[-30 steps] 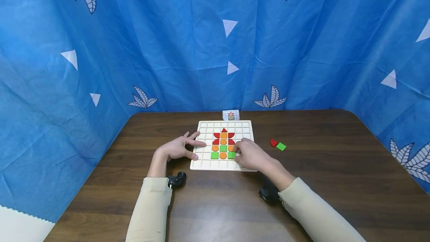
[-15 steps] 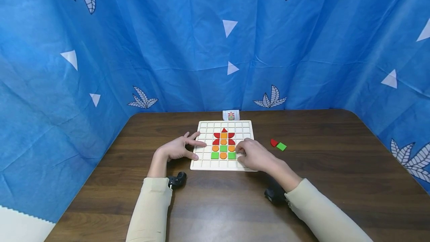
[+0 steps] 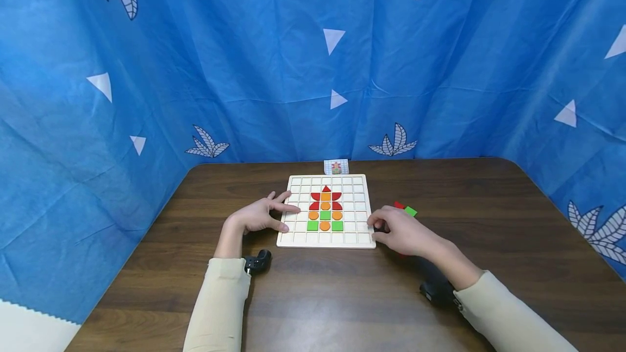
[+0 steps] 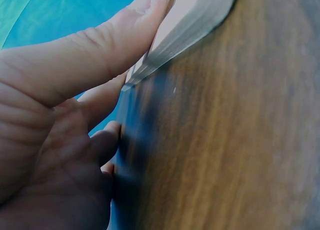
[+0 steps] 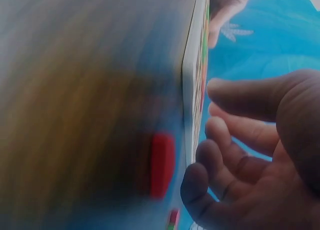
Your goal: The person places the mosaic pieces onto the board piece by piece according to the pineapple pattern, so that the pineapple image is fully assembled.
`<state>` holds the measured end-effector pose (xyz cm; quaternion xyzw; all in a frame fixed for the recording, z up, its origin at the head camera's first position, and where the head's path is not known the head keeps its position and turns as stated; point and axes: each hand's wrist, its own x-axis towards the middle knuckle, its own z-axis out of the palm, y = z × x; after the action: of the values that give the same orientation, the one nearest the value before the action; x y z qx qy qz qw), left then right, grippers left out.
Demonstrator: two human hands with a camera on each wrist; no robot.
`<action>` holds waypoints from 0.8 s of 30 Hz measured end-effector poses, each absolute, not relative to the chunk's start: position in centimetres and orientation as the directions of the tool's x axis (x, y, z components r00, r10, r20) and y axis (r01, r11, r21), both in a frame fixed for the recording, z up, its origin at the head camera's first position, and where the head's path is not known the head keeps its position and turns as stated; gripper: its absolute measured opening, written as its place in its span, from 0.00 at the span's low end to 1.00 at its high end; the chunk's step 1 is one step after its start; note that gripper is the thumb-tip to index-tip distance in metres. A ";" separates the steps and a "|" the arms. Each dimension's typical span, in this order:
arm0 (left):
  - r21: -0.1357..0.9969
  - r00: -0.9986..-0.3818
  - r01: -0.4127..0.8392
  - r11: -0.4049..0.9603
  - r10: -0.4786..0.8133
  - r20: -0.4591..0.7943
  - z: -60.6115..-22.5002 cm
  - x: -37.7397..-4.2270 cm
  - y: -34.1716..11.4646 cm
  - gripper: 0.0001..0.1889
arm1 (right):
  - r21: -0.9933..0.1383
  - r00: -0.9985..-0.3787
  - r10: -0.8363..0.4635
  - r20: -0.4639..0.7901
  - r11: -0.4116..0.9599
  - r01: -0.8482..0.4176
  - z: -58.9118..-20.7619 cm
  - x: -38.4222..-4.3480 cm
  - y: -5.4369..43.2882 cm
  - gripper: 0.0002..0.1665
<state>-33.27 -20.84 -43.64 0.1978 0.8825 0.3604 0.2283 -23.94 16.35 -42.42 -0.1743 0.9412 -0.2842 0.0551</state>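
A white gridded board (image 3: 352, 239) carries a figure of flat pieces: a red triangle (image 3: 326, 189) at the top, red curved pieces, orange discs (image 3: 325, 226) and green squares (image 3: 337, 226). My left hand (image 3: 256, 215) rests on the board's left edge with fingers spread; in the left wrist view the thumb (image 4: 125, 30) lies along the edge. By the board's right edge is my right hand (image 3: 403, 230), its fingers loosely bent. The right wrist view shows nothing between its thumb (image 5: 245, 96) and fingers. Below that hand a red piece (image 5: 161, 165) lies on the table.
Right of the board, a red piece (image 3: 399, 205) and a green square (image 3: 411, 211) lie beside each other on the brown table (image 3: 323, 297). A small printed card (image 3: 336, 167) sits behind the board. Blue curtain (image 3: 293, 69) hangs around the back and sides.
My right hand has let go at the figure's lower right and moved right to the board's edge, leaving the green square and orange disc there. The left hand has stayed put.
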 end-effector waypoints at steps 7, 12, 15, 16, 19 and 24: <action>0.720 -0.817 0.190 0.667 0.515 -0.261 -43.7 -33.4 -20.9 0.29 | -0.548 -0.906 -0.423 0.004 0.757 -0.355 -42.4 -23.0 19.5 0.14; 0.723 -0.819 0.175 0.668 0.506 -0.270 -43.7 -33.3 -20.8 0.29 | -0.543 -0.884 -0.467 0.000 0.742 -0.392 -42.5 -22.5 21.4 0.16; 0.723 -0.820 0.180 0.667 0.508 -0.265 -43.7 -33.3 -20.8 0.29 | -0.546 -0.880 -0.475 -0.014 0.741 -0.392 -42.7 -22.3 22.1 0.16; 0.723 -0.819 0.181 0.666 0.509 -0.264 -43.7 -33.3 -20.8 0.29 | -0.545 -0.879 -0.476 -0.017 0.742 -0.391 -42.8 -22.2 22.3 0.16; 0.726 -0.817 0.186 0.662 0.514 -0.260 -43.7 -33.4 -20.8 0.29 | -0.541 -0.885 -0.465 -0.024 0.751 -0.379 -42.9 -22.0 22.7 0.14; 0.726 -0.816 0.186 0.662 0.516 -0.261 -43.7 -33.3 -20.8 0.29 | -0.513 -0.915 -0.398 -0.069 0.801 -0.309 -42.8 -21.4 22.5 0.20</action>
<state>-33.33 -20.80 -43.70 0.1989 0.8823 0.3598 0.2292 -21.43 22.50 -42.76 -0.1871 0.9449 -0.2543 0.0869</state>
